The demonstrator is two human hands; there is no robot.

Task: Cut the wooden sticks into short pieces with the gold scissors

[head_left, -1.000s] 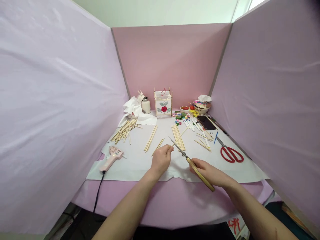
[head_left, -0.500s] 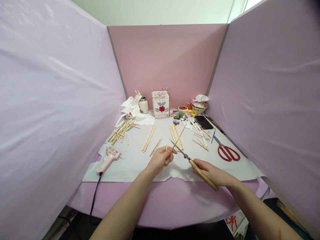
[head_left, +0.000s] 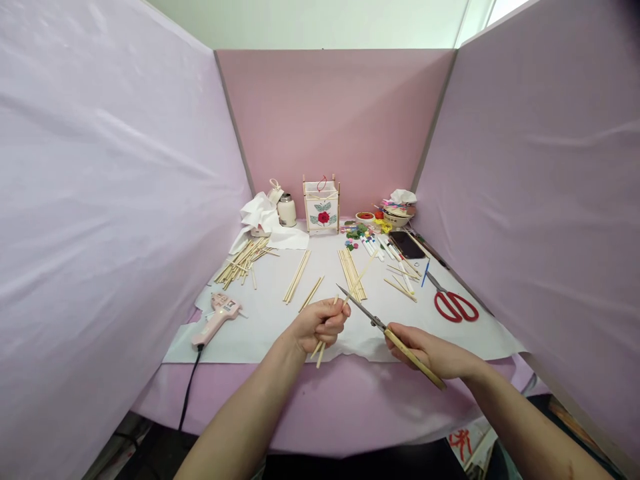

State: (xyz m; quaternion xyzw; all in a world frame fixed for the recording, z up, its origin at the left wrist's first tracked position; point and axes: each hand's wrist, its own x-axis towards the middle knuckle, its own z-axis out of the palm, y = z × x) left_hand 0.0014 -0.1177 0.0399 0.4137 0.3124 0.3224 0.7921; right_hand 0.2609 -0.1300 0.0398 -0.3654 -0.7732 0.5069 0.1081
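Observation:
My left hand (head_left: 323,323) is closed around two thin wooden sticks (head_left: 321,355). Their lower ends poke out below the fist; a long end slants up to the right above it, and a short tip shows by the thumb. My right hand (head_left: 429,349) grips yellow-handled scissors (head_left: 364,311), whose blades point up and left, close to the upright sticks. The blades look nearly closed; whether they touch a stick I cannot tell. Beyond my hands lie a row of sticks (head_left: 353,275), a longer group (head_left: 297,277) and a shorter group (head_left: 312,294).
A pink glue gun (head_left: 220,320) with a cord lies left, below a stick pile (head_left: 243,263). Red-handled scissors (head_left: 455,305), markers (head_left: 407,277) and a phone (head_left: 407,245) lie right. A rose-decorated lantern (head_left: 323,215), jar (head_left: 287,212) and bowl (head_left: 397,219) stand at the back.
My left hand has turned and shifted slightly left and down, so the sticks' lower ends now show. The scissors have moved a little down and right, with their blades apart from the fingers.

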